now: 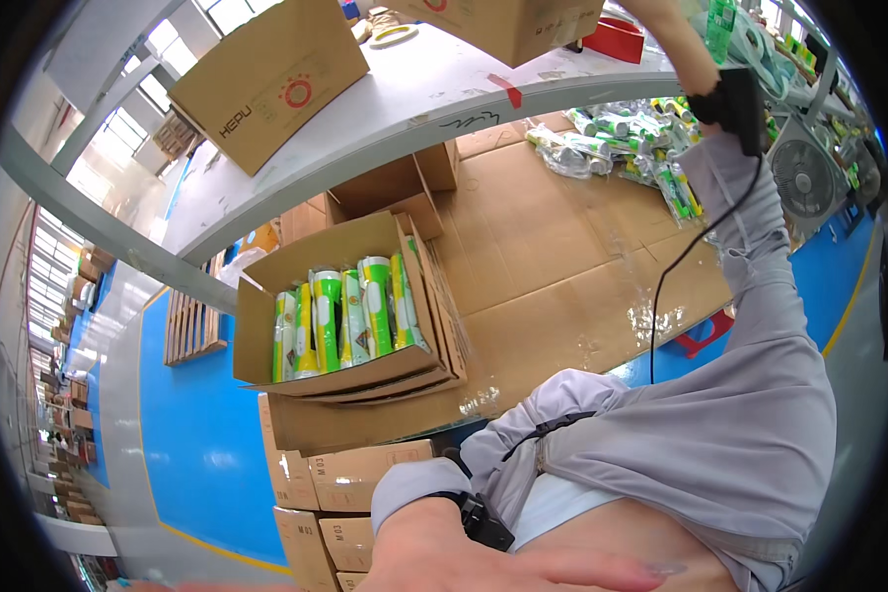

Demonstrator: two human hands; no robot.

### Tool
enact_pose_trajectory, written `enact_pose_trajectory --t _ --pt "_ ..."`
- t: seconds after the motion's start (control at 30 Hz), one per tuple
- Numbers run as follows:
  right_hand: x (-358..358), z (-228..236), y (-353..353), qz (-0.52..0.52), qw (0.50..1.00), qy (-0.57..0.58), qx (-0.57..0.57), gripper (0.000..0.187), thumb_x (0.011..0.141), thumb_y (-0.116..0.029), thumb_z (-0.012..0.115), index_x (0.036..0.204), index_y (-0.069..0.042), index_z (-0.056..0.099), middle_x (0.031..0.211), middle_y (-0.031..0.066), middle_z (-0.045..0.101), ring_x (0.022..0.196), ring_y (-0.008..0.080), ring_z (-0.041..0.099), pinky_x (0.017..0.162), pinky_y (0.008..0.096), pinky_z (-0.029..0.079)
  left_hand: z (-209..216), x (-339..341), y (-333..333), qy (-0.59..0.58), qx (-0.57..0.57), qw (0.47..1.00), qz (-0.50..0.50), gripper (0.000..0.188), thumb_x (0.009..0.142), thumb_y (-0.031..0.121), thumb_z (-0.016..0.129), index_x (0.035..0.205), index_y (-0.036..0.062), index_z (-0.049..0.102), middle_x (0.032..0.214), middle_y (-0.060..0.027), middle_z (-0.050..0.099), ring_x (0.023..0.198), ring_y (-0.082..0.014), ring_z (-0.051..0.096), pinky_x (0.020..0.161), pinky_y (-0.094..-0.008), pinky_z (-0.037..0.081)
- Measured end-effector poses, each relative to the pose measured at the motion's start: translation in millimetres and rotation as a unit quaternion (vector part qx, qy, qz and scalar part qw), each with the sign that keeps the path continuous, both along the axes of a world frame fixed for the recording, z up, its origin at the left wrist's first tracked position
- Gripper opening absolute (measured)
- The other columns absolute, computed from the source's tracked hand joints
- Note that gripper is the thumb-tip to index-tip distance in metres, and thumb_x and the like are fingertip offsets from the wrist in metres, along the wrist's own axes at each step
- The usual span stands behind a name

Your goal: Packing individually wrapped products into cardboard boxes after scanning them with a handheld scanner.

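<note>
Head view: my right hand (661,20) is hanging over the table (405,84), cut off by the frame — I can't tell its grip. The carton (528,35) is sitting up there, leftward, past a red holder (617,41). My left hand (444,557) is lying low, fingers spread, visibly gripping nothing. I'm judging this as carton handling; the next move is calling for a sure hold — tubes (375,296) are sitting in the open box (316,255).

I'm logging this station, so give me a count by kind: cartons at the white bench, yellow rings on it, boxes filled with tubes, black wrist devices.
Cartons at the white bench: 2
Yellow rings: 1
Boxes filled with tubes: 1
Black wrist devices: 2
Total: 6
</note>
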State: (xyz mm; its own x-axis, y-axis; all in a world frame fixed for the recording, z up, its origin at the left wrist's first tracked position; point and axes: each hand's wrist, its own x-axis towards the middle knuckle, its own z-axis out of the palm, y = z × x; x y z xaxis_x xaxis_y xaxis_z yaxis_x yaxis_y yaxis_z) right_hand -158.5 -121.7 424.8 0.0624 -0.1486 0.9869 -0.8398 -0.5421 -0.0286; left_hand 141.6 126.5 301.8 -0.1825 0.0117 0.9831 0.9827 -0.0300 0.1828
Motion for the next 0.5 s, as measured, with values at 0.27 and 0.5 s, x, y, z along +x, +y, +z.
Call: enact_pose_trajectory --t 0.27,0.5 --pt "-117 7 78 0.415 0.9 0.042 0.13 0.035 0.095 -0.037 0.049 0.107 -0.005 0.054 0.081 -0.0005 0.06 0.074 0.0063 0.059 0.063 0.021 0.046 0 -98 4 -0.041 0.122 0.988 -0.085 0.09 0.076 0.079 0.035 0.146 0.033 0.0 0.15 -0.0154 0.015 0.133 -0.0454 0.015 0.1 -0.0639 0.022" --pt "-226 -80 139 0.5 0.824 -0.158 0.215 0.062 0.09 -0.049 0.045 0.133 -0.004 0.04 0.118 0.0083 0.058 0.103 0.0203 0.057 0.087 0.0317 0.048 -8 -177 -11 -0.076 0.232 0.957 -0.158 0.091 0.076 0.078 0.035 0.146 0.0312 0.0 0.15 -0.0149 0.014 0.134 -0.0423 0.016 0.102 -0.0633 0.019"
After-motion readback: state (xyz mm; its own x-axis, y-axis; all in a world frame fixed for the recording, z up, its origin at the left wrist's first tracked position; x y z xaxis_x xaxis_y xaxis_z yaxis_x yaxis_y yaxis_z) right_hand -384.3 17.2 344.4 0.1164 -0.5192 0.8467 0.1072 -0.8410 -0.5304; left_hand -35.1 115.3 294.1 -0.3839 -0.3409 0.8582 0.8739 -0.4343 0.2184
